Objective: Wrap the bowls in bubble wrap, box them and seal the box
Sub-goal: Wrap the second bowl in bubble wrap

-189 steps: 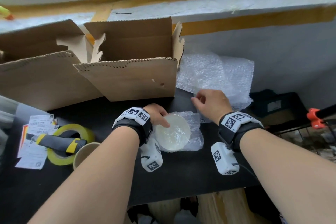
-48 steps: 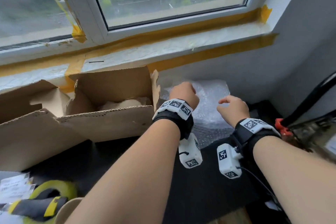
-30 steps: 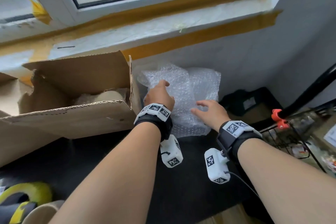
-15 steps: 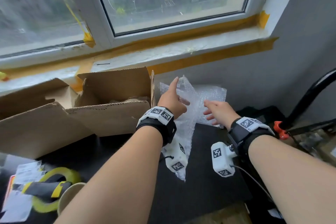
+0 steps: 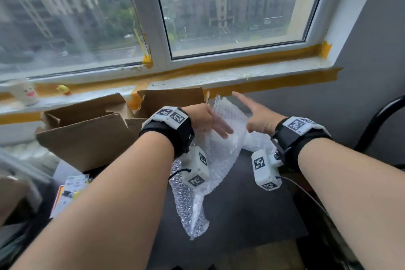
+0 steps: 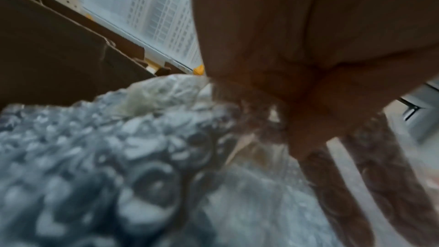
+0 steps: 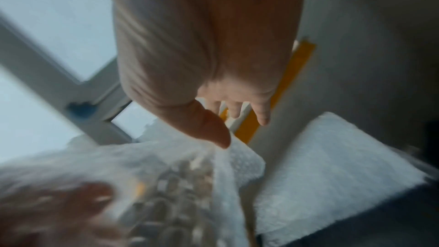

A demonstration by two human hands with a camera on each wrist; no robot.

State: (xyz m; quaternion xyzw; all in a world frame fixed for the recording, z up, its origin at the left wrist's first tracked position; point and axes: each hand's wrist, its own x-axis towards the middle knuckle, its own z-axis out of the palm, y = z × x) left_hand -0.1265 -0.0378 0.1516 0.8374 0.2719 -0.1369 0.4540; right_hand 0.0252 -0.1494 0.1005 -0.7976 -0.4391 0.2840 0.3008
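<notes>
A sheet of bubble wrap (image 5: 219, 160) hangs from my left hand (image 5: 210, 125) down toward the black table (image 5: 252, 215). In the left wrist view the thumb lies on the sheet (image 6: 118, 157) and the fingers (image 6: 332, 194) show through it from behind. My right hand (image 5: 249, 114) hovers just right of the sheet with fingers spread and the index finger raised; it holds nothing. Its thumb (image 7: 213, 134) is close to the sheet's top edge (image 7: 166, 166). The open cardboard box (image 5: 87, 138) stands to the left. No bowl is visible.
More bubble wrap (image 7: 332, 157) lies stacked against the wall behind the hands. Papers (image 5: 68, 190) lie at the table's left. Small figurines (image 5: 24, 94) stand on the windowsill (image 5: 241, 74). A black chair frame (image 5: 381, 116) is at the right.
My left hand has lifted the bubble wrap sheet higher off the table. The right hand has risen beside it and spread its fingers. The head view has tilted up toward the window.
</notes>
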